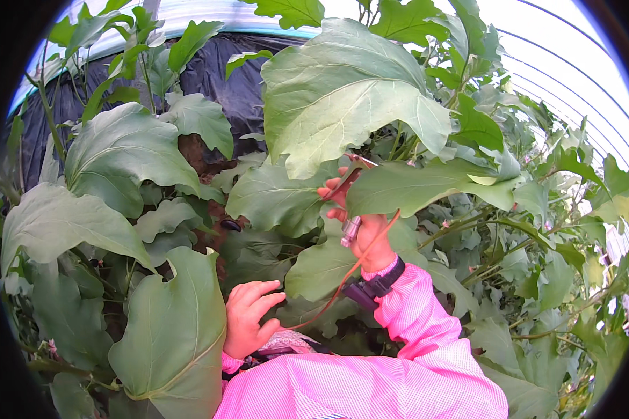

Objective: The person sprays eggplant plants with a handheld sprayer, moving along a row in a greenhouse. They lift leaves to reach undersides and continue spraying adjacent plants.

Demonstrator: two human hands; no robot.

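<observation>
My right hand (369, 238) is raised among broad eggplant leaves. It grips a red-handled cutting tool (340, 184), apparently scissors or shears, partly hidden by a leaf (424, 186). A silvery metal cylinder (350, 231) shows against the palm; its link to the tool is unclear. From beside this wrist a thin reddish-brown cord (340, 288) curves down toward my lap. My left hand (251, 317) holds nothing, its fingers apart, next to a large eggplant leaf (173, 324). A dark, glossy object, possibly an eggplant fruit (230, 225), lies low between the plants.
Dense eggplant plants (503, 251) crowd the right side, and more leaves (126, 152) stand at the left. Black plastic sheeting (220, 78) hangs at the back. Overhead is a translucent greenhouse cover (566, 57) with curved ribs. A black strap (388, 277) circles my right wrist.
</observation>
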